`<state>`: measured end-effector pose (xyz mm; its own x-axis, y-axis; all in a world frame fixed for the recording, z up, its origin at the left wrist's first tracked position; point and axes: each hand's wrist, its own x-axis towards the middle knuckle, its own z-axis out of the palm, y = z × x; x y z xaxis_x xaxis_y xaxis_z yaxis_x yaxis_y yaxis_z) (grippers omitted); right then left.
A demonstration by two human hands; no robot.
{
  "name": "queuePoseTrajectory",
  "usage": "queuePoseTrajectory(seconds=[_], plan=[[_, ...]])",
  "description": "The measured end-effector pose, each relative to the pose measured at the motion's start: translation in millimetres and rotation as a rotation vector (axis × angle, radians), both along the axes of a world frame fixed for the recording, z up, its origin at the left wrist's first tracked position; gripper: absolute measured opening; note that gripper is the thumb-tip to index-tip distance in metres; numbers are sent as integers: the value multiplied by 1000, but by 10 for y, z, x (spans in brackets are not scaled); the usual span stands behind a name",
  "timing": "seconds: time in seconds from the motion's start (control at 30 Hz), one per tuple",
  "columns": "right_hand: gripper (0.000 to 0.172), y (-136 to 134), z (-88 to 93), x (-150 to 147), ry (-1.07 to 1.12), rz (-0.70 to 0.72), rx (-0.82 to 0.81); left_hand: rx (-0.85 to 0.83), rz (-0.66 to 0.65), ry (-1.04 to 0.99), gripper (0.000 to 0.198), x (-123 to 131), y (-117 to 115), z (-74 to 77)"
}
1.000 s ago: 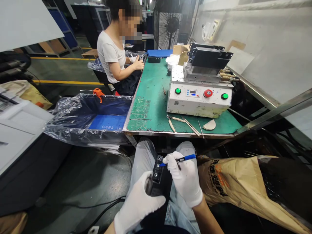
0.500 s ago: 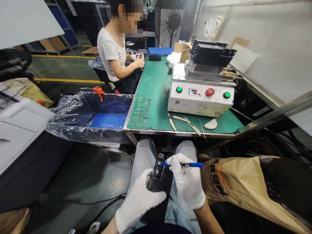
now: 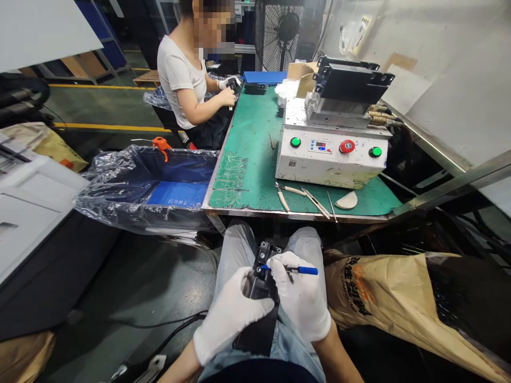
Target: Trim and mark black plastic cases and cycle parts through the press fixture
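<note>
A black plastic part [image 3: 261, 327], long and box-like, lies across my lap with its far end raised between my knees. My left hand [image 3: 233, 314], in a white glove, is closed around its left side, thumb over the top. Small round metal-looking inserts show at the part's far end. In my right hand [image 3: 301, 298], also gloved in white, a slim blue pen-shaped tool [image 3: 307, 270] is pinched. The tool's blue tip is at the part's far end, beside one of the inserts; whether it touches cannot be seen.
Ahead stands a green-topped table [image 3: 255, 138] with a white button-fitted machine [image 3: 333, 154]. Pliers [image 3: 282, 198] and tweezers [image 3: 316, 203] lie near its front edge. A plastic-lined bin [image 3: 120, 186] is at left, a paper sack [image 3: 383, 292] at right. A co-worker [image 3: 183, 80] sits beyond the bin.
The black part has tilted, showing more of its far end. My right hand has moved slightly left with the blue tool, its tip now farther along the part's end.
</note>
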<state>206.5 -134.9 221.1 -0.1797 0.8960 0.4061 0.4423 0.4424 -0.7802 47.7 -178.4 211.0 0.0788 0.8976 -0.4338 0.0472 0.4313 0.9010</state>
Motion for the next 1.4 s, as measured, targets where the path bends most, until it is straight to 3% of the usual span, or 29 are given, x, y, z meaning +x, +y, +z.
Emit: queuePoseTrajectory(seconds=[0.1,0.2,0.33,0.53,0.63,0.73,0.83,0.97,1.1,1.17,1.27,1.33,1.4], plan=[[22,-3,17,11,10,11,-4,-2,15,-6,45,-1,29,55],[23,-34,49,28,159,-6,-72,-22,26,-20,45,-15,77,100],[24,-68,56,65,334,-119,-121,-58,43,-28,49,-55,171,80],[31,-39,-22,141,368,-256,-208,-22,4,-99,59,-233,495,83],[33,-20,-72,217,374,-305,-203,196,-29,76,69,-470,887,186],[34,14,-127,293,360,-343,-198,444,-47,567,77,-765,1502,286],[37,69,-194,343,333,-351,-170,521,-147,1007,82,-1008,2273,288],[41,140,-358,446,301,-364,-174,567,-272,1125,77,-1162,3248,176],[38,255,-481,685,226,-419,-147,630,-361,1258,65,-1141,3944,181],[37,381,-412,875,173,-422,-63,657,-332,1350,56,-1050,4195,234],[38,704,-116,1286,89,-499,45,684,-237,1470,55,-804,4443,305],[38,1014,145,1644,38,-618,130,706,-241,1508,55,-602,4504,339],[39,1386,373,2033,-19,-724,240,737,-324,1530,50,-424,4490,379]])
